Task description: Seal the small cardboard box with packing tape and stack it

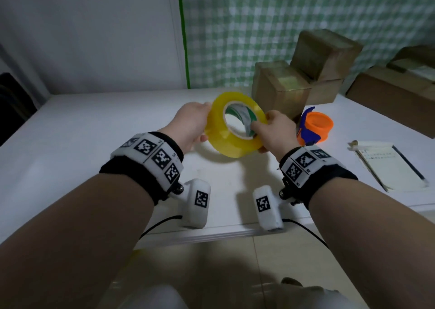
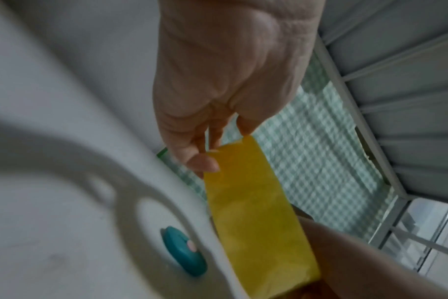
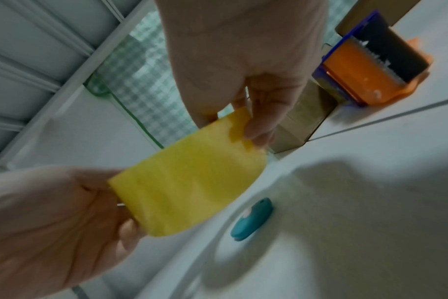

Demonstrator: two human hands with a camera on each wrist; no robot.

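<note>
While I hold the yellow tape roll (image 1: pixel 235 125) in the air above the middle of the white desk (image 1: pixel 70 144), my left hand (image 1: pixel 190 125) grips its outer rim on one side, fingers curled round the edge, and my right hand (image 1: pixel 274 129) pinches the other side with the thumb hooked into the core. Toward the far right corner of the desk stand the small cardboard boxes (image 1: pixel 282 89), one (image 1: pixel 326 54) stacked crooked on the others, their tops glossy with tape. Just in front of them, near my right hand, sits an orange and blue tape dispenser (image 1: pixel 315 126); the right wrist view shows its toothed blade (image 3: pixel 379 58). A notepad with a pen (image 1: pixel 388 165) lies by the right edge, and a larger carton (image 1: pixel 395 96) is cut off at the frame's side. Below the roll a small teal object (image 2: pixel 184 250) lies on the desk; I cannot tell what it is, and the roll hides it from the head view. Both wrist views are blurred, with my fingertips (image 2: pixel 205 163) partly hidden behind the roll
</note>
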